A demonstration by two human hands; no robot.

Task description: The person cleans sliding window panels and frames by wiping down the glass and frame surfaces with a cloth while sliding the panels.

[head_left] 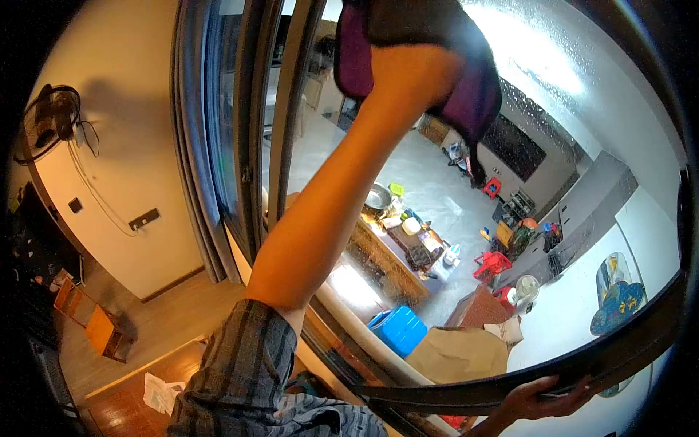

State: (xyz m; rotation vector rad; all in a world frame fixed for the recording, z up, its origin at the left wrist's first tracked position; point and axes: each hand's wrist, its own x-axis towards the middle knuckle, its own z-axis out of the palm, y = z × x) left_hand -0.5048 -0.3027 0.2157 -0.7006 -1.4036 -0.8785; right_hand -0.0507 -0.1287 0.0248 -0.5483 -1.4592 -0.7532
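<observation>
My left hand (421,67) is raised against the window glass (437,167) with a dark purple and black cloth (472,105) around it. The cloth covers its fingers, and a loose end hangs down on the right. Beads of water dot the upper glass. At the lower right, my right hand (542,399) grips the dark window frame (466,393), its fingers along the lower edge. A plaid sleeve (237,357) is pushed up to my left elbow.
Beyond the glass are a cluttered table (393,266), a blue bin (398,330), a brown paper bag (459,353) and a red stool (492,188). On my side hang grey curtains (196,146); a wooden chair (102,328) stands on the floor, and a fan (54,120) is at the wall.
</observation>
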